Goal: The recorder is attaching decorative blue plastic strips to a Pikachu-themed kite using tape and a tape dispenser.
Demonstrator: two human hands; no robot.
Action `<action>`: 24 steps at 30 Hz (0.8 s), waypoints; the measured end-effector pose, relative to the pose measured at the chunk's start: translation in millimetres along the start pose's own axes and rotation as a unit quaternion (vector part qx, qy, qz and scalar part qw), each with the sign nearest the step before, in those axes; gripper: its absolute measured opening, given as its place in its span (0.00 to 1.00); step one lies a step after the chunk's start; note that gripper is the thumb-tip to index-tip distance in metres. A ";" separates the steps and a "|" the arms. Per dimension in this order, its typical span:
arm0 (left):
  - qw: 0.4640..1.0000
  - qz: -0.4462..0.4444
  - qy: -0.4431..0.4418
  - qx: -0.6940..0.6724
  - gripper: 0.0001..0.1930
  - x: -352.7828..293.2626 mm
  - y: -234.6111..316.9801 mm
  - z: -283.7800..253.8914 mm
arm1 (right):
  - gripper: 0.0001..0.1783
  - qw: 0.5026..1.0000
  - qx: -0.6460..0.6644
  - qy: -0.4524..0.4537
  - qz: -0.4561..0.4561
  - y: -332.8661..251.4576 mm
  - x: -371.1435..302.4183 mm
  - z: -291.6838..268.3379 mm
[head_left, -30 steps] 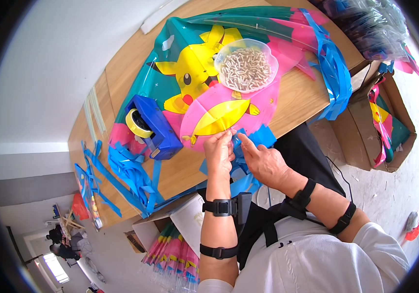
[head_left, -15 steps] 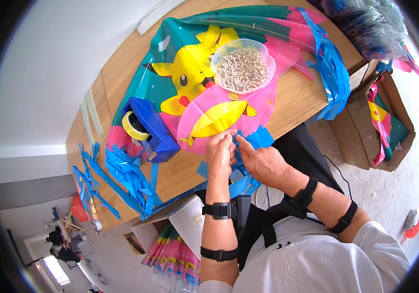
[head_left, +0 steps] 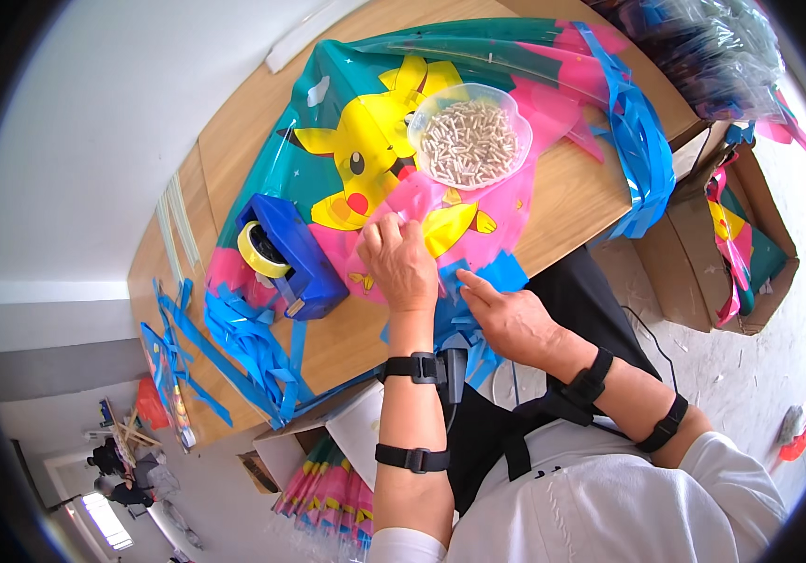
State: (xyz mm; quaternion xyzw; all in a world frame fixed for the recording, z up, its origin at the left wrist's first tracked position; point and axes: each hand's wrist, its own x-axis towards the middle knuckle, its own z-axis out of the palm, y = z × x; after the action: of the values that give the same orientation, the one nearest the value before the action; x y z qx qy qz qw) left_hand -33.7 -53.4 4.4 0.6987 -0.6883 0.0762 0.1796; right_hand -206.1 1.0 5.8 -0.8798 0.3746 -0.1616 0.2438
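A printed plastic film sheet (head_left: 323,183), green and pink with a yellow cartoon animal, looks like a kite skin and spreads over the table. My left hand (head_left: 398,263) has its fingers closed on the sheet's pink part, where a fold of film stands up beside the fingertips. At the table's near edge my right hand (head_left: 516,319) grips blue plastic strips (head_left: 501,272), its index finger lying along them; the thumb is hidden. Just beyond my left hand a clear bowl (head_left: 521,155) of small whitish tubes rests on the sheet. A blue tape dispenser (head_left: 304,267) stands to its left.
Blue strips hang in bunches at the left (head_left: 248,342) and right (head_left: 642,141) of the table. A cardboard box (head_left: 670,272) with printed film stands at right, near bagged goods (head_left: 703,56). Below the table, a box (head_left: 351,422) holds folded printed pieces. Other people are in the background.
My left hand has moved away from my right hand, forward and slightly left onto the pink film, lifting a fold. My right hand has stayed nearly in place at the blue strips.
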 end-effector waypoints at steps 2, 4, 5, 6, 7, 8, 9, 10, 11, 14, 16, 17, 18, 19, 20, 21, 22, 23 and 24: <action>0.998 0.038 0.042 -0.012 0.06 -6.9 0.6 -2.2 | 0.19 0.997 0.060 0.053 -0.003 1.2 -2.0 -1.0; 0.990 0.082 0.107 -0.042 0.04 -13.1 6.7 -8.9 | 0.16 0.989 0.123 0.081 0.021 1.5 -4.5 -3.5; 0.989 0.092 0.080 -0.081 0.05 -19.9 7.5 -8.7 | 0.15 0.983 0.155 0.083 0.044 1.6 -4.4 -7.4; 0.987 0.100 0.055 -0.114 0.05 -28.0 5.7 -11.6 | 0.13 0.976 0.189 0.084 0.063 -1.1 -2.4 -11.6; 0.983 0.108 0.029 -0.148 0.05 -36.6 4.4 -13.7 | 0.11 0.964 0.232 0.092 0.091 -4.5 -0.9 -14.9; 0.975 0.118 0.034 -0.186 0.05 -45.8 4.5 -13.3 | 0.10 0.949 0.273 0.100 0.118 -8.4 0.7 -18.1; 0.971 0.127 0.030 -0.200 0.05 -53.5 6.2 -13.9 | 0.09 0.933 0.311 0.108 0.148 -11.3 2.2 -22.1; 0.967 0.135 0.027 -0.215 0.05 -61.7 7.6 -15.0 | 0.10 0.919 0.336 0.095 0.180 -15.3 3.7 -27.7; 0.963 0.144 0.023 -0.229 0.06 -70.4 8.9 -16.6 | 0.11 0.912 0.350 0.083 0.197 -15.5 3.6 -26.7; 0.962 0.072 -0.101 -0.245 0.04 -96.5 17.1 -34.9 | 0.12 0.899 0.368 0.059 0.230 -13.8 0.9 -22.8; 0.964 0.017 -0.012 -0.266 0.05 -104.8 20.9 -34.0 | 0.12 0.904 0.355 0.056 0.231 -13.8 0.7 -16.2; 0.961 -0.010 0.033 -0.275 0.05 -108.2 21.2 -33.2 | 0.12 0.907 0.343 0.050 0.239 -15.6 -0.3 -16.2; 0.957 -0.086 0.003 -0.278 0.08 -107.2 22.4 -36.2 | 0.12 0.910 0.330 0.043 0.248 -19.2 -0.2 -20.0; 0.969 -0.066 0.040 -0.237 0.10 -100.5 23.3 -36.3 | 0.11 0.913 0.316 0.037 0.257 -21.9 -0.2 -21.8; 0.977 -0.046 0.077 -0.194 0.12 -87.3 24.3 -33.4 | 0.11 0.915 0.318 0.048 0.243 -22.8 -1.6 -18.3; 0.981 -0.024 0.113 -0.153 0.14 -73.1 27.7 -32.2 | 0.11 0.918 0.318 0.061 0.230 -21.9 -5.1 -14.2; 0.987 -0.001 0.080 -0.139 0.15 -66.1 26.5 -30.4 | 0.11 0.920 0.321 0.071 0.213 -23.3 -5.8 -10.6; 0.991 0.023 0.047 -0.125 0.15 -60.6 26.0 -28.4 | 0.11 0.914 0.331 0.075 0.221 -25.8 -5.8 -11.6; 0.993 0.046 0.013 -0.109 0.16 -58.7 25.0 -28.5 | 0.11 0.908 0.342 0.080 0.228 -29.4 -5.3 -14.8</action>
State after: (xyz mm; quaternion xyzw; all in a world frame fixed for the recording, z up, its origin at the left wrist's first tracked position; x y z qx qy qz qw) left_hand -56.8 11.9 13.7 0.6413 -0.7217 0.0176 0.2599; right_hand -199.5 18.1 33.7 -0.6174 0.5049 -0.2893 0.5293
